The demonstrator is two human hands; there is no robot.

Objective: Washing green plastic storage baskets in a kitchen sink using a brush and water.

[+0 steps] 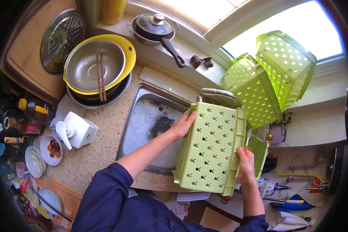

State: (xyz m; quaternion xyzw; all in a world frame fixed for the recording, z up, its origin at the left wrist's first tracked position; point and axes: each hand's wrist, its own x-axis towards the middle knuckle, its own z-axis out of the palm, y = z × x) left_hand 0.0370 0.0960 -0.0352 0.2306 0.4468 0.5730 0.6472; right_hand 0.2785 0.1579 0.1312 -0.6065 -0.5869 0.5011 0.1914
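A light-green plastic basket (pixel 211 148), pierced with small flower-like cut-outs, is held tilted over the right part of a steel sink (pixel 126 130). My left hand (pixel 182 127) grips its upper left edge, fingers partly hidden behind it. My right hand (pixel 246 165) holds the basket's right rim and also a slim brush (pixel 246 145) with a red-and-white handle, like a toothbrush. White suds (pixel 142 124) cover the sink floor, with a dark patch around the drain (pixel 162 126). A curved chrome faucet (pixel 220 94) rises behind the basket.
Two more green baskets (pixel 250 90) (pixel 287 66) lean by the window. A lidded pan (pixel 153 29) sits on the sill. Left of the sink stand stacked bowls with chopsticks (pixel 100 78), a white pump bottle (pixel 81 130), and small bowls of tomatoes (pixel 58 149) and garlic (pixel 32 153).
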